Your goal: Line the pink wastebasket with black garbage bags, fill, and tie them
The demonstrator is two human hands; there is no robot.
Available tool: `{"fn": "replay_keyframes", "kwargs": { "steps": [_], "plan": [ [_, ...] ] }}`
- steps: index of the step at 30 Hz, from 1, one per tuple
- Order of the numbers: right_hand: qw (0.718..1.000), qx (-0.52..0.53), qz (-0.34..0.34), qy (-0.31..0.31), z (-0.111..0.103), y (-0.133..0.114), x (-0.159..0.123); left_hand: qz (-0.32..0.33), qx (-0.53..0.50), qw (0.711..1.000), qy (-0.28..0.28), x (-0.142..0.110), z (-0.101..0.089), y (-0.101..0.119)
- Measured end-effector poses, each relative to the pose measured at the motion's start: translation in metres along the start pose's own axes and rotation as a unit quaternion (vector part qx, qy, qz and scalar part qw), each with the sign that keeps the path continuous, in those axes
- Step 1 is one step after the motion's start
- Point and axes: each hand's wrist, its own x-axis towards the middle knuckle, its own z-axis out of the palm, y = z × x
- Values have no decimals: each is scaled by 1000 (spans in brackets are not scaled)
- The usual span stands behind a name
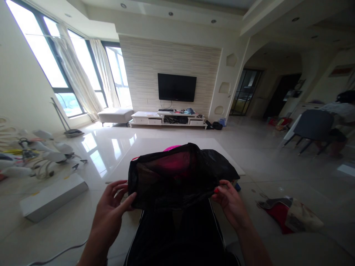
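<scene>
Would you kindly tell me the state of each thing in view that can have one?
Black mesh bag: held spread out; whether its opening is closed, I cannot tell.
Left hand: closed on the bag's left edge.
Right hand: closed on the bag's right edge.
Television: dark, showing no picture.
Curtains: drawn partly aside.
Ceiling lights: apparently unlit.

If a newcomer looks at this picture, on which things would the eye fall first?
Probably the black mesh bag, front and centre, held between the left hand and the right hand, with a pink thing showing above its top edge. Next, the dark television on the far wall, and the bright windows at upper left.
</scene>
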Motion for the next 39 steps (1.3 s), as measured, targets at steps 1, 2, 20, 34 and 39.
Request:
{"fn": "replay_keyframes", "kwargs": {
  "steps": [1, 2, 20, 34, 39],
  "plan": [
    [1000, 1, -9, 2, 0, -1, -1, 14, 30, 999, 1, 0, -2, 0],
    [1000, 1, -23, 3, 0, -2, -2, 32, 61, 998, 10, 1, -5, -1],
    [988, -50, -149, -8, 12, -33, -35, 69, 271, 960, 14, 9, -10, -9],
    [990, 56, -101, -81, 115, -110, 113, 59, -12, 989, -137, 122, 53, 85],
    [996, -5, -43, -77, 171, -149, 172, 3, -107, 983, -148, 182, 95, 104]
  ]
}}
